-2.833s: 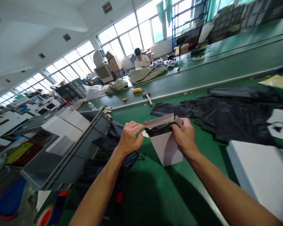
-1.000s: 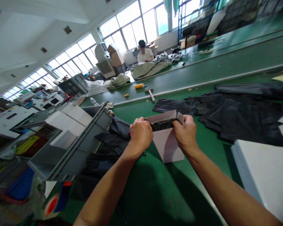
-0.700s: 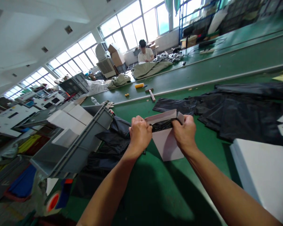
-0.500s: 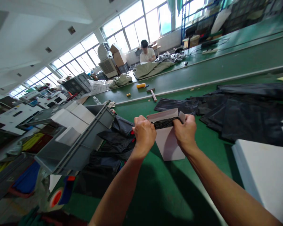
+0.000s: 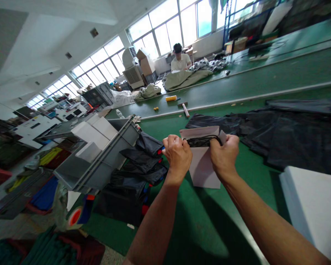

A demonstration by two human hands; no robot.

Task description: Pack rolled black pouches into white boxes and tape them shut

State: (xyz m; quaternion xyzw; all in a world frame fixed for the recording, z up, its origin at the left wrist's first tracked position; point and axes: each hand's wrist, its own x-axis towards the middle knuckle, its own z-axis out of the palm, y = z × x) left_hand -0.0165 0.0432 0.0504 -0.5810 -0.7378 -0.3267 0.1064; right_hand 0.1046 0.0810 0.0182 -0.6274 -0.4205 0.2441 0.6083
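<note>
A white cardboard box (image 5: 204, 167) stands tilted above the green table with its top flaps up. Black cord-like material, perhaps a bagged bundle (image 5: 200, 141), fills the opening. My left hand (image 5: 178, 152) is closed at the box's left top corner, its fingertips beside the black bundle. At the right top corner my right hand (image 5: 224, 154) grips the box wall and side flap, thumb at the opening. Both hands hold the box between them; the inside below the bundle is hidden.
Left stands a grey crate (image 5: 99, 165) with white boxes, beside black bags (image 5: 143, 154). Black plastic sheets (image 5: 292, 132) and a stack of white card (image 5: 317, 206) lie right. A tape roll (image 5: 76, 217) sits at the left edge. Another person (image 5: 180, 60) sits across the table.
The view has shifted, so everything sits further right in the picture. Both hands keep their hold on the box; more of the black cord shows at its opening.
</note>
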